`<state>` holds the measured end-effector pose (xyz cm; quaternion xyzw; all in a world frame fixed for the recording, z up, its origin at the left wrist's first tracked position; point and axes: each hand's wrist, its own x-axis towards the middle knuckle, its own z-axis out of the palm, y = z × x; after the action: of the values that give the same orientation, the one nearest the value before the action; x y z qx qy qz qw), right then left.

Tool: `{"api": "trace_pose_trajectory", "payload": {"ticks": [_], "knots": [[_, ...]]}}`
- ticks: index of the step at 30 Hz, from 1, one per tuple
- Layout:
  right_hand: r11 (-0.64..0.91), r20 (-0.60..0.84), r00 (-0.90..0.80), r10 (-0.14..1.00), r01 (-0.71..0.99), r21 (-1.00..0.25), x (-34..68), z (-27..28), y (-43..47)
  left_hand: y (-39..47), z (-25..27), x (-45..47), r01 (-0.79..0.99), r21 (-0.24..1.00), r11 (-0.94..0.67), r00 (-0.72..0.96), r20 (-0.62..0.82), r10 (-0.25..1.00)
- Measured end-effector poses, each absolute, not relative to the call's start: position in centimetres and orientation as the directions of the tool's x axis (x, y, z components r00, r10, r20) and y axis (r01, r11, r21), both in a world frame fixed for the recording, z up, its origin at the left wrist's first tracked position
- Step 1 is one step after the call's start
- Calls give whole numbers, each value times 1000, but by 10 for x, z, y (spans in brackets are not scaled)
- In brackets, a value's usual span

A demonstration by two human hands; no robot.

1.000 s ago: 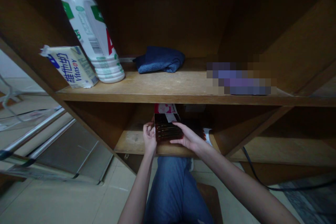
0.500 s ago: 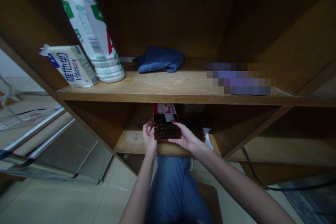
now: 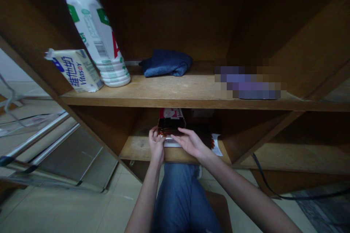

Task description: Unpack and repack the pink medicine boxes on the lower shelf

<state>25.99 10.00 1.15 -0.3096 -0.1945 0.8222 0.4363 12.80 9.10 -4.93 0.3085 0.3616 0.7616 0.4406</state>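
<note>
On the lower shelf, a row of dark brown, glossy stick sachets lies at the front of a pink, white and black box. My left hand is closed at their left side, fingers curled and thumb at the near edge. From the right, my right hand grips the row's near right corner, thumb on top and fingers below. A white flap or panel shows beneath the sachets. More dark sachets with reddish ends lie right of my right hand, beside a white paper piece.
The upper shelf overhangs my hands. On it stand a white bottle and a Vitasoy carton, with a folded blue cloth and a blurred-out purple item. A metal-framed rack is at left, a black cable at right.
The row of sachets has moved away from me, toward the box, and less of it shows. The white panel below has come into view. My right fingers have shifted slightly forward.
</note>
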Motion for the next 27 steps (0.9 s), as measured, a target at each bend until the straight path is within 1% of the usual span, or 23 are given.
{"api": "trace_pose_trajectory", "payload": {"ticks": [2,4,6,8,9,10,12,13,14,15,16,18,21,24,25,27], "knots": [[-478,-276,-410,869,-555,-681,259,4,95,90,-47,127,-459,822,-336,-407,142,902],[-378,-203,-400,894,-427,-821,259,-1,94,90,-46,125,-456,828,-326,-389,144,910],[-284,-172,-419,892,-221,-933,263,-2,96,89,-47,123,-441,838,-322,-378,152,913],[-197,-199,-418,886,50,-979,268,0,100,89,-48,120,-416,851,-321,-367,165,915],[-127,-200,-393,898,204,-971,271,2,101,89,-48,119,-405,857,-320,-358,174,917],[-35,-173,-356,919,361,-932,273,4,103,88,-47,117,-399,860,-318,-346,181,921],[159,-20,-270,963,622,-766,278,8,105,88,-46,115,-403,862,-307,-315,184,931],[223,78,-233,969,705,-673,280,10,106,87,-46,115,-409,863,-296,-298,180,937],[258,164,-199,966,755,-603,281,10,107,86,-45,115,-412,866,-282,-281,174,944],[272,223,-172,959,778,-566,282,10,108,86,-45,115,-412,870,-270,-266,169,949],[279,260,-154,953,783,-556,283,9,109,85,-46,116,-409,875,-260,-254,165,953],[286,288,-139,948,770,-570,283,7,113,85,-47,116,-400,880,-256,-244,167,955],[251,259,-124,958,798,-548,279,7,118,86,-49,117,-391,883,-261,-251,170,953],[198,194,-119,974,865,-460,276,13,118,88,-49,114,-392,883,-258,-260,163,952],[206,169,-144,975,872,-444,276,16,117,88,-49,112,-392,885,-252,-262,155,953],[260,104,-239,965,848,-462,277,22,114,88,-47,107,-387,893,-228,-264,129,956]]}}
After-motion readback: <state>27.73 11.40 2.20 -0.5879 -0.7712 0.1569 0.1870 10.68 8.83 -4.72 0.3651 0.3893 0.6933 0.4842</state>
